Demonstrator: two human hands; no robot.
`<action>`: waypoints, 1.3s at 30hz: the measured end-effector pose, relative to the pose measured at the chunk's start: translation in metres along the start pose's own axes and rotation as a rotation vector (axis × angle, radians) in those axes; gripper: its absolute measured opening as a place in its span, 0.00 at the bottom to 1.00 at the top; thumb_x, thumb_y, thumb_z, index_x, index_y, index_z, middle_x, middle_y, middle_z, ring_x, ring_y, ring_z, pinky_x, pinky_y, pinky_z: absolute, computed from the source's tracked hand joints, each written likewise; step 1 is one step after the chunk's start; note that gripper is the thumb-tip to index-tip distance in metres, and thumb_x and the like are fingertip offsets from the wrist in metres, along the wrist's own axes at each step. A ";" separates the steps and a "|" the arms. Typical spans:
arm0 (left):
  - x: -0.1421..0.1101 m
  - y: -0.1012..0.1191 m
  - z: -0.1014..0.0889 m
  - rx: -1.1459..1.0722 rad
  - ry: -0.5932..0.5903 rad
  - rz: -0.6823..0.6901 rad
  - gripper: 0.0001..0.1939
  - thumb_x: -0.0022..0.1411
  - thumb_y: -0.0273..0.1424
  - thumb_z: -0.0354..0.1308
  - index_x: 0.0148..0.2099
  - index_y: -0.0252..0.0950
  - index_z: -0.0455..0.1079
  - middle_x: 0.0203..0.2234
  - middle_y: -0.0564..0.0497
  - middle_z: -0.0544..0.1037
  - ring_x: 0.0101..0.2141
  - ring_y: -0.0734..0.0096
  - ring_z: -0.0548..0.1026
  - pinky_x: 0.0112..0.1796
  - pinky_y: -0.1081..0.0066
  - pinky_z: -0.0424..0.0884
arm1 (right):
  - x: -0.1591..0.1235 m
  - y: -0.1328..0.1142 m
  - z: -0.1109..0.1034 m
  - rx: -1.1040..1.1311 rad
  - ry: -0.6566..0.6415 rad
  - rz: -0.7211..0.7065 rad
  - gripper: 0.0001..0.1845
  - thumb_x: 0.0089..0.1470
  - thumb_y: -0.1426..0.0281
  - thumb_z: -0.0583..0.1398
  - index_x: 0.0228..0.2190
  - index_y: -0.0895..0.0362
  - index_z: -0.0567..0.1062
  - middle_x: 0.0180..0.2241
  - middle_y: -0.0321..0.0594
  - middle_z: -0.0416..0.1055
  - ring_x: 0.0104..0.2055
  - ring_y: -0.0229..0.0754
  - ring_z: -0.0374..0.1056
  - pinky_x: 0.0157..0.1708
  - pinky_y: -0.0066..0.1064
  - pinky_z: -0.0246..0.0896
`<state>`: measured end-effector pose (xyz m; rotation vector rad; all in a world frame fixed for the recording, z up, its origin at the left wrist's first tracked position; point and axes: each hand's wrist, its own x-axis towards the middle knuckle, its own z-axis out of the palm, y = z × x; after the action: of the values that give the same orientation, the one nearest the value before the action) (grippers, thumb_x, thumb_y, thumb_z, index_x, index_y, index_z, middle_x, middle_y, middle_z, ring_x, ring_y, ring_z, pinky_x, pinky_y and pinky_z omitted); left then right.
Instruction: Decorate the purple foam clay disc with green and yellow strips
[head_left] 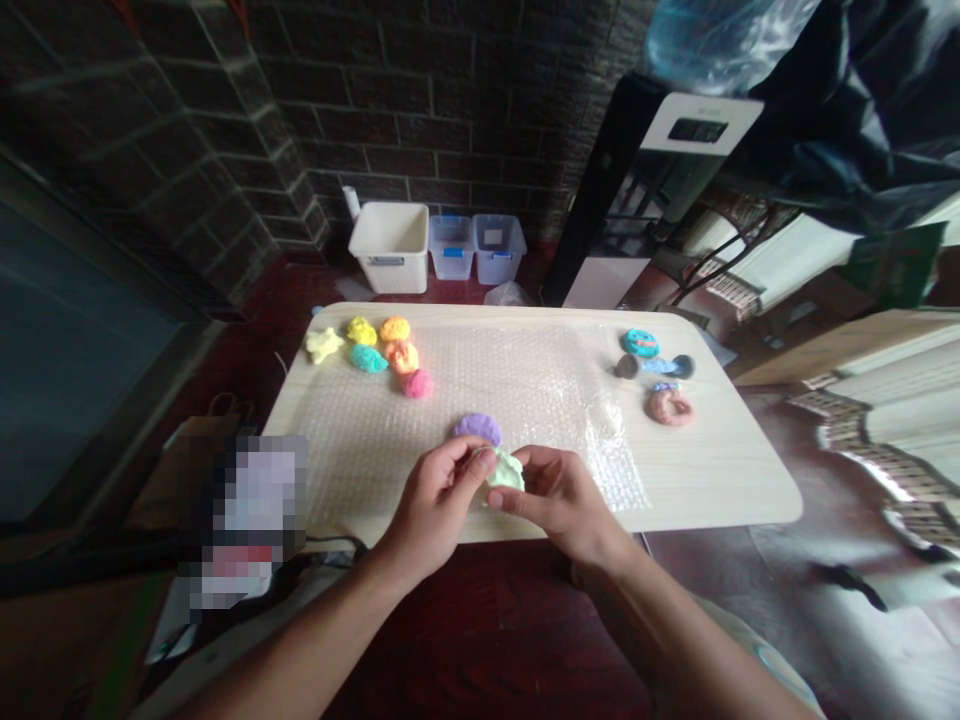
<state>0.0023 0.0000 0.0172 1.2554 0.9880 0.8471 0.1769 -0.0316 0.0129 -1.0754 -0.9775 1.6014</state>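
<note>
Between my two hands is a lump of pale green modelling clay [507, 471], held above the table's near edge. My left hand [442, 487] pinches its left side, with the thumb on top. On the other side my right hand [561, 495] grips it between thumb and fingers. Just beyond lies a flattened purple clay piece [478, 428] on a sheet of bubble wrap [517, 375]. Farther off at the left are several clay lumps, among them a teal one [368, 358], a pink one [417, 384] and a pale yellow one [324, 345].
On the table's [720, 460] right side sit a pink clay ring [671, 407], a grey-ended dumbbell shape [654, 367] and a turquoise clay piece [641, 343]. Behind the table stand a white bin [390, 245], two clear bins [499, 250] and a water dispenser [637, 190].
</note>
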 end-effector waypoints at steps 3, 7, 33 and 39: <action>0.001 0.000 0.002 -0.172 0.035 -0.088 0.17 0.66 0.45 0.65 0.37 0.34 0.77 0.29 0.51 0.76 0.31 0.69 0.70 0.34 0.72 0.64 | -0.001 -0.003 0.001 0.017 -0.013 0.011 0.18 0.42 0.62 0.80 0.32 0.57 0.83 0.28 0.36 0.79 0.27 0.36 0.70 0.30 0.30 0.65; 0.004 0.003 0.003 -0.477 0.036 -0.265 0.18 0.56 0.43 0.73 0.33 0.33 0.76 0.27 0.51 0.75 0.29 0.72 0.69 0.33 0.72 0.65 | -0.002 -0.005 0.003 0.011 -0.020 0.011 0.17 0.43 0.61 0.80 0.30 0.57 0.84 0.26 0.36 0.79 0.26 0.36 0.70 0.30 0.30 0.66; -0.001 -0.004 0.019 0.115 0.281 -0.016 0.30 0.72 0.54 0.53 0.23 0.39 0.63 0.16 0.54 0.65 0.21 0.71 0.64 0.23 0.69 0.59 | -0.008 0.011 0.032 0.311 0.121 0.092 0.20 0.56 0.52 0.72 0.26 0.55 0.79 0.22 0.35 0.72 0.24 0.38 0.64 0.27 0.30 0.64; 0.005 -0.004 0.008 0.100 0.394 -0.030 0.29 0.71 0.53 0.54 0.24 0.38 0.63 0.16 0.55 0.66 0.20 0.73 0.64 0.21 0.72 0.59 | -0.010 0.008 0.027 0.079 -0.050 0.015 0.19 0.48 0.57 0.77 0.32 0.58 0.83 0.27 0.36 0.76 0.28 0.37 0.70 0.32 0.29 0.68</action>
<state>0.0116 0.0009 0.0132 1.1767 1.3732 1.0556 0.1511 -0.0465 0.0151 -0.9954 -0.9335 1.6720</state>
